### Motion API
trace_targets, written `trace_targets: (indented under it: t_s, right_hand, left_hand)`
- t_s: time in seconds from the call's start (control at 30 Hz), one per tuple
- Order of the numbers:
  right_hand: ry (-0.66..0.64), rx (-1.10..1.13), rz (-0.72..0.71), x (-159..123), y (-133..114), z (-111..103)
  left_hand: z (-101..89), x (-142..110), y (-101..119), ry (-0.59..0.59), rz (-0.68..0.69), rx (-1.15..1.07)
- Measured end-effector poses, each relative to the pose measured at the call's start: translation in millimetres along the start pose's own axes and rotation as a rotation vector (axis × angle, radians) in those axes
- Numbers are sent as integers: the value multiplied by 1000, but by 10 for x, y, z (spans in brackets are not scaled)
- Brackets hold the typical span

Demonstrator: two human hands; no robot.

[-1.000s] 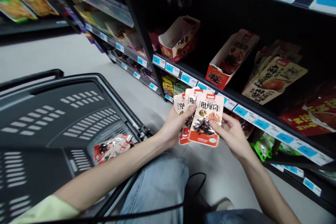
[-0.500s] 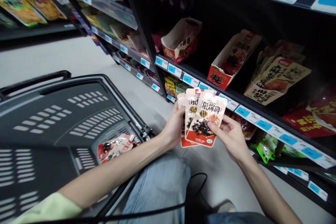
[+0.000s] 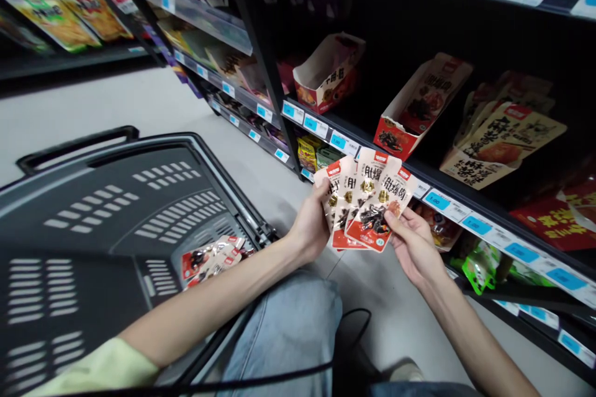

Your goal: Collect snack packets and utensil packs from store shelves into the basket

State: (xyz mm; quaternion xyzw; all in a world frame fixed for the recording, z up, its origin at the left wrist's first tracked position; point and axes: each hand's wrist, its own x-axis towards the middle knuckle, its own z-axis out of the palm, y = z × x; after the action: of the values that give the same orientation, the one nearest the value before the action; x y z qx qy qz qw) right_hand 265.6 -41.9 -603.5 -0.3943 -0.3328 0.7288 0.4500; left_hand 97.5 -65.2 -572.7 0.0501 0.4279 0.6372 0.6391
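Several red-and-cream snack packets (image 3: 372, 217) are fanned out between my two hands, overlapping one another. My left hand (image 3: 311, 220) is closed on the left edge of the fan. On the right, my right hand (image 3: 414, 239) pinches the front packets, its thumb on their printed face. More packets (image 3: 212, 260) of a like look lie inside a dark grey shopping basket (image 3: 112, 223) at my left. Behind the fan, on the shelf, stands an open red-and-white carton (image 3: 400, 127) with a similar packet at its back.
A second carton (image 3: 328, 77) sits further left on the shelf, and a box of beige packets (image 3: 503, 142) further right. The shelf edge (image 3: 344, 139) carries blue price tags. A black cable (image 3: 358, 316) hangs near my knee (image 3: 288, 322).
The fan has spread wider, with more packets showing side by side. My right hand has shifted slightly right with the front packets. The view has turned a little left.
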Motion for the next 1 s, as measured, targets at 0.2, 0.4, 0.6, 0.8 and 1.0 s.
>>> trace_targets:
  t_s: [0.2,0.4,0.6,0.8,1.0]
  right_hand:
    - [-18,32,18,4,-122,-67]
    - [-84,-147,-28,-103,-65,41]
    - [1,-5,-118,-11,-89,-100]
    - [59,89,-330,49,-246,-416]
    - [-71,-163,-188,-41,-75,-120]
  left_hand:
    - [-56,19,-40,97,244,87]
    - [-70,8,-102,124,335,121]
    - [-65,24,-62,105,251,48]
    - [-63,25,-34,106,222,50]
    - [3,-138,-49,-186,34,55]
